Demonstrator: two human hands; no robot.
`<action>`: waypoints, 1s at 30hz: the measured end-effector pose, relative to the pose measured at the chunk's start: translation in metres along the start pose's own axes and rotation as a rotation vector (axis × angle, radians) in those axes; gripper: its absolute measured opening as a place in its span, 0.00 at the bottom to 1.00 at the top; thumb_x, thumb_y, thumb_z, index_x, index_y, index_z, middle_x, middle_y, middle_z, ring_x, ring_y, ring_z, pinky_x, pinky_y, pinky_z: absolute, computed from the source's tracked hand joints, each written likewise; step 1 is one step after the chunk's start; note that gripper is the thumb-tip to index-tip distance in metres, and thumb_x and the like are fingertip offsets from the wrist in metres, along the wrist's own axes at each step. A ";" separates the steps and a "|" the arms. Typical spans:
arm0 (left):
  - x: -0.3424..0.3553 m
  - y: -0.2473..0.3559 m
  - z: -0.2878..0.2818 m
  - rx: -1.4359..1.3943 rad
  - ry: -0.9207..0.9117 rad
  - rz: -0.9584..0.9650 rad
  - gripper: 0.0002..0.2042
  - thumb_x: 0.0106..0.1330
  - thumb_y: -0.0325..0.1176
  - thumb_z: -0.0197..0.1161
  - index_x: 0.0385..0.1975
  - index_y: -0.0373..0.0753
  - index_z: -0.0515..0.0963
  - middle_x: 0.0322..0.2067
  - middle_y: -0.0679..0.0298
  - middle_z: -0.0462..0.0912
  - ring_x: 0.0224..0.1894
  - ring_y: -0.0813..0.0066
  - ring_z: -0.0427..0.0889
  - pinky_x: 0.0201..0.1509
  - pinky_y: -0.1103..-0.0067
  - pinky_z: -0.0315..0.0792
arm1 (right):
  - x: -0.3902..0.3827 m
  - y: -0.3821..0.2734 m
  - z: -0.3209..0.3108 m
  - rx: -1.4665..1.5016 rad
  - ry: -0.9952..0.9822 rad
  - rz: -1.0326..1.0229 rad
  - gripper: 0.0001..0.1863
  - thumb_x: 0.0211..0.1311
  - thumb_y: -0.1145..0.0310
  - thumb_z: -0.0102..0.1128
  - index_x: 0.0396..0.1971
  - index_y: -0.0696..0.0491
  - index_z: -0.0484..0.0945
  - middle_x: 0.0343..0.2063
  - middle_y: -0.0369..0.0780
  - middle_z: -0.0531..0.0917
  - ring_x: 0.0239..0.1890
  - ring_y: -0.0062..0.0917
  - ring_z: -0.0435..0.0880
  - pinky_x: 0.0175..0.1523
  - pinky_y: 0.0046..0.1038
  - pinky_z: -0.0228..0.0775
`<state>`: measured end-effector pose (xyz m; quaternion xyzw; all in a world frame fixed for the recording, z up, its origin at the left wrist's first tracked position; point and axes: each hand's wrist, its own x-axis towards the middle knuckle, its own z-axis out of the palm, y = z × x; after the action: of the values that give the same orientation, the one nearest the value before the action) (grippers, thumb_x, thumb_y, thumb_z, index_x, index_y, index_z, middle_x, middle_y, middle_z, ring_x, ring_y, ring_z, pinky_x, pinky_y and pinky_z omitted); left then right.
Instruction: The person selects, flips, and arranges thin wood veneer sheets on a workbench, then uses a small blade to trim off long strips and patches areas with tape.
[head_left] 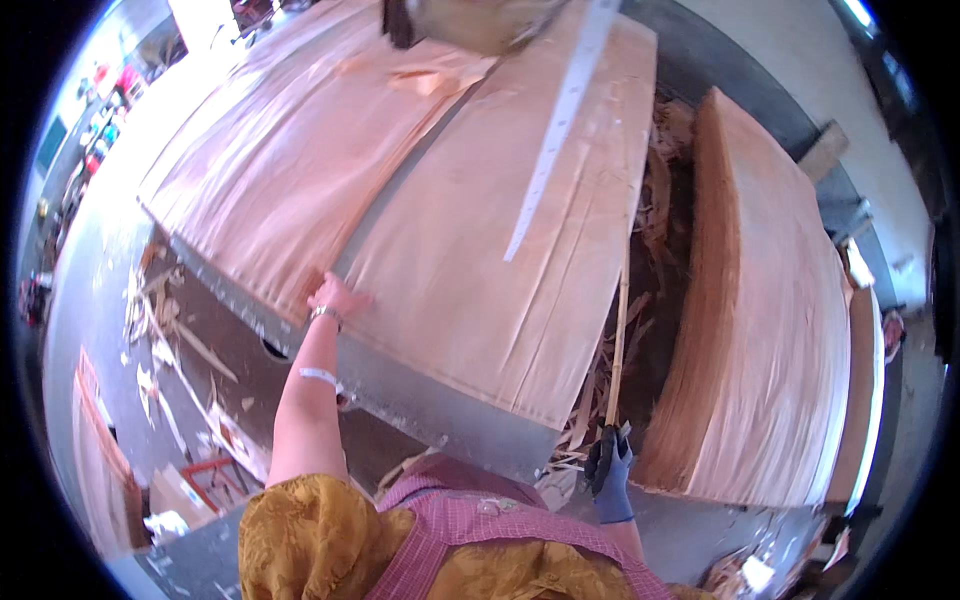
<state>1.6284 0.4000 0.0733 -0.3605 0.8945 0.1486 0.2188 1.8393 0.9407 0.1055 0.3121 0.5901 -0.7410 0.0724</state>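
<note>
My bare left hand (335, 295) rests with fingers spread at the near end of a dark gap between two thin wood veneer sheets, the left one (275, 170) and the right one (490, 310). My gloved right hand (610, 465) is closed around the lower end of a long thin wooden stick (618, 360), which runs up along the right sheet's right edge. A white strip with markings (555, 140) lies over the upper part of the right sheet. The sheets lie on a grey surface (460, 425).
A thick stack of veneer (760, 330) stands to the right, with veneer scraps (660, 190) beside it. More scraps litter the floor (210, 360) at lower left. A blurred object (465, 20) overhangs the far side. Clutter lines the left background.
</note>
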 end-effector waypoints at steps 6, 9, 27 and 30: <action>0.004 -0.002 0.005 0.000 -0.083 0.111 0.33 0.44 0.54 0.72 0.51 0.43 0.79 0.56 0.56 0.77 0.59 0.57 0.75 0.64 0.61 0.64 | -0.030 0.070 0.002 -0.111 0.125 -0.060 0.08 0.70 0.62 0.55 0.32 0.50 0.76 0.16 0.31 0.73 0.15 0.14 0.70 0.19 0.20 0.60; -0.008 0.017 -0.003 -0.006 0.023 0.224 0.22 0.46 0.51 0.70 0.38 0.46 0.85 0.54 0.57 0.78 0.58 0.58 0.75 0.61 0.63 0.67 | -0.050 0.076 0.023 -0.251 0.077 -0.142 0.06 0.72 0.65 0.52 0.40 0.51 0.73 0.18 0.31 0.75 0.15 0.15 0.69 0.20 0.20 0.61; -0.301 0.421 0.191 0.154 -0.006 1.389 0.16 0.48 0.40 0.62 0.36 0.42 0.81 0.52 0.56 0.73 0.57 0.54 0.70 0.60 0.59 0.65 | -0.010 0.108 0.031 -0.862 0.073 -0.146 0.26 0.68 0.50 0.46 0.56 0.55 0.66 0.38 0.54 0.83 0.41 0.52 0.82 0.47 0.49 0.73; -0.311 0.437 0.232 0.155 -0.100 1.462 0.16 0.49 0.41 0.63 0.36 0.43 0.81 0.53 0.57 0.72 0.56 0.54 0.70 0.59 0.59 0.66 | -0.014 0.095 0.034 -0.875 0.007 -0.067 0.30 0.67 0.49 0.47 0.59 0.56 0.64 0.38 0.55 0.83 0.40 0.52 0.82 0.46 0.49 0.73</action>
<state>1.5844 0.9821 0.0762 0.3517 0.9033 0.2091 0.1291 1.8827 0.8779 0.0377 0.2351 0.8585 -0.4222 0.1718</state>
